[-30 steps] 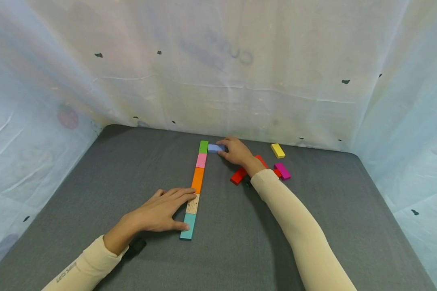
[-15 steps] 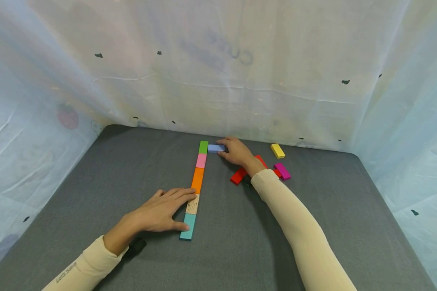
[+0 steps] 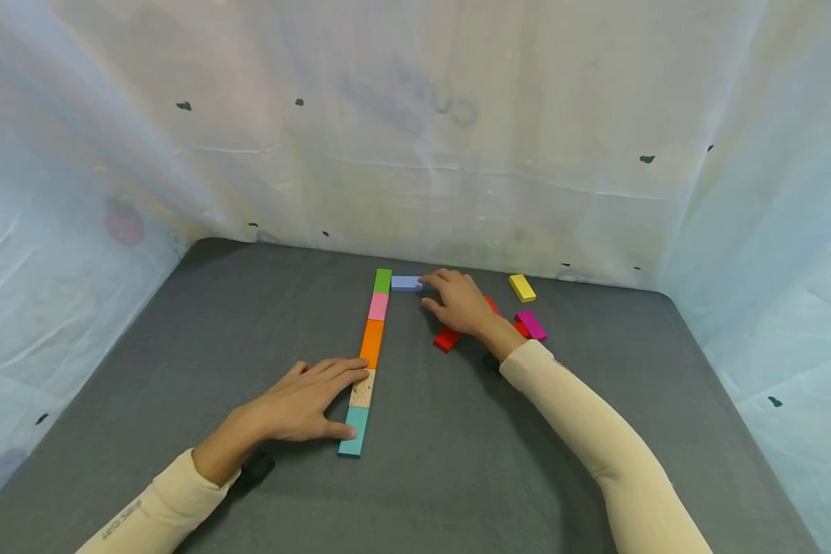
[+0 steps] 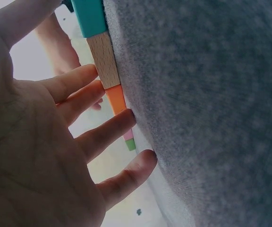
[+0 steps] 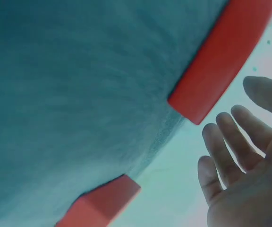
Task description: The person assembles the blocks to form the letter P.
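A straight row of blocks lies on the grey table: green (image 3: 383,280), pink (image 3: 378,306), orange (image 3: 372,342), bare wood (image 3: 362,390) and teal (image 3: 355,431). Beside the green one, at a right angle, lies a light blue block (image 3: 405,284). My right hand (image 3: 460,302) is by its right end, fingers and thumb apart, with nothing held; whether a fingertip touches it is unclear. My left hand (image 3: 298,404) rests along the row's left side, fingers spread, fingertips at the wooden block (image 4: 104,61) and orange block (image 4: 115,99), thumb on the teal one.
Right of the row lie red blocks (image 3: 446,338), partly under my right hand and wrist. A magenta block (image 3: 531,325) rests against a red one, and a yellow block (image 3: 522,288) sits near the back edge. Pale hanging sheets (image 3: 415,192) enclose the table.
My right hand has drawn back slightly to the right from the light blue block, and its finger and thumb have parted. The left hand keeps its place on the row.
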`<action>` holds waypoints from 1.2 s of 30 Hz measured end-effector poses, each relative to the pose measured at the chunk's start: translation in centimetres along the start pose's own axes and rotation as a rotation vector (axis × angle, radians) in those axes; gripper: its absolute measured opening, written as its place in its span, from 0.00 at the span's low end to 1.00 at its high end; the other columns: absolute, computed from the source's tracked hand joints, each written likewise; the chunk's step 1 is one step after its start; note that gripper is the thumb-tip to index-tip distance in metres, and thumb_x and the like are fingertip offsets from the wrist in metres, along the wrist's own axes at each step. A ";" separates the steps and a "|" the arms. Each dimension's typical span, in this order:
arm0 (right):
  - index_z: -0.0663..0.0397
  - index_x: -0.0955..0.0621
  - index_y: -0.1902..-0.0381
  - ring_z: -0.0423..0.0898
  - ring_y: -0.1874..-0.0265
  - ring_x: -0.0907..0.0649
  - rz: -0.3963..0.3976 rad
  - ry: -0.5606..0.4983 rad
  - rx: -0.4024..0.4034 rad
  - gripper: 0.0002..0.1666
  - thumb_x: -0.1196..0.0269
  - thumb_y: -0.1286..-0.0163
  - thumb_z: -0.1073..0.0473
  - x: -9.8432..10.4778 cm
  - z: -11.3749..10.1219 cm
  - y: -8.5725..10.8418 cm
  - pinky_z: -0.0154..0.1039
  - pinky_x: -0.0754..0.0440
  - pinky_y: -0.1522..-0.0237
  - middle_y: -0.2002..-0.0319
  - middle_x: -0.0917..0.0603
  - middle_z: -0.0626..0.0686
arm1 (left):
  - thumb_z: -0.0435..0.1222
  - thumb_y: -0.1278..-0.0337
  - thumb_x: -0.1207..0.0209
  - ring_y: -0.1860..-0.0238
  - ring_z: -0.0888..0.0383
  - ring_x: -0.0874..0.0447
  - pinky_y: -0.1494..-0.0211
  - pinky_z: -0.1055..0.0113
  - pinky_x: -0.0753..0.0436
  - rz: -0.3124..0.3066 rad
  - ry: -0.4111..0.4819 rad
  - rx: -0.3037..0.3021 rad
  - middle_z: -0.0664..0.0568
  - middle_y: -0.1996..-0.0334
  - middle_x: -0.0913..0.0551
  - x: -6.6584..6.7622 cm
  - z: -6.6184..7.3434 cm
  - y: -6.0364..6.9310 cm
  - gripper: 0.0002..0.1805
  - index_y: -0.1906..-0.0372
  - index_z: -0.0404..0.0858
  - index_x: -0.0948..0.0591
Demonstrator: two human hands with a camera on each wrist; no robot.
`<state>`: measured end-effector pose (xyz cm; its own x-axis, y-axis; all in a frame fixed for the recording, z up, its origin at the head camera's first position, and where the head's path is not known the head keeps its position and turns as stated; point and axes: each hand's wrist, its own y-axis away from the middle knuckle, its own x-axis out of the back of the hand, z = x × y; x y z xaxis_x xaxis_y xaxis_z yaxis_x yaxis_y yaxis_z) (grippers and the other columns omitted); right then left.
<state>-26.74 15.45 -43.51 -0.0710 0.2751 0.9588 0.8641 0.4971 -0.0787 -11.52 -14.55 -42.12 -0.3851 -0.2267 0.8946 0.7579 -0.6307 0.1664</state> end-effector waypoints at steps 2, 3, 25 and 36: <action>0.48 0.25 0.32 0.55 0.34 0.26 0.006 -0.005 0.035 0.27 0.40 0.26 0.48 0.1 -0.1 1.1 0.58 0.32 0.33 0.35 0.23 0.55 | 0.62 0.49 0.34 0.25 0.51 0.38 0.35 0.36 0.38 0.003 -0.002 -0.001 0.57 0.24 0.39 0.0 0.0 0.0 0.48 0.25 0.50 0.36; 0.48 0.25 0.33 0.55 0.35 0.26 0.007 -0.010 0.054 0.27 0.41 0.26 0.48 0.1 0.0 1.7 0.58 0.31 0.34 0.36 0.23 0.55 | 0.62 0.49 0.34 0.25 0.50 0.38 0.35 0.35 0.38 0.002 -0.003 -0.002 0.57 0.24 0.39 0.0 0.0 -0.1 0.48 0.25 0.50 0.36; 0.43 0.26 0.31 0.51 0.34 0.27 -0.127 -0.092 0.160 0.28 0.39 0.27 0.48 1.1 3.5 10.0 0.68 0.39 0.32 0.37 0.23 0.51 | 0.63 0.50 0.34 0.26 0.50 0.38 0.36 0.37 0.37 0.010 0.007 -0.001 0.56 0.23 0.39 -0.3 -0.1 0.2 0.49 0.24 0.51 0.36; 0.46 0.22 0.36 0.47 0.42 0.22 -0.084 -0.093 0.144 0.25 0.37 0.29 0.48 0.9 3.5 10.1 0.52 0.26 0.41 0.43 0.19 0.50 | 0.62 0.50 0.32 0.25 0.51 0.39 0.34 0.37 0.38 0.002 0.005 0.014 0.57 0.23 0.40 -0.4 -0.1 0.1 0.49 0.24 0.52 0.37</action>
<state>-19.86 23.63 -44.40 -0.1909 0.2992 0.9349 0.7736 0.6321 -0.0443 -11.33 -14.62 -42.52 -0.3864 -0.2318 0.8927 0.7659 -0.6200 0.1705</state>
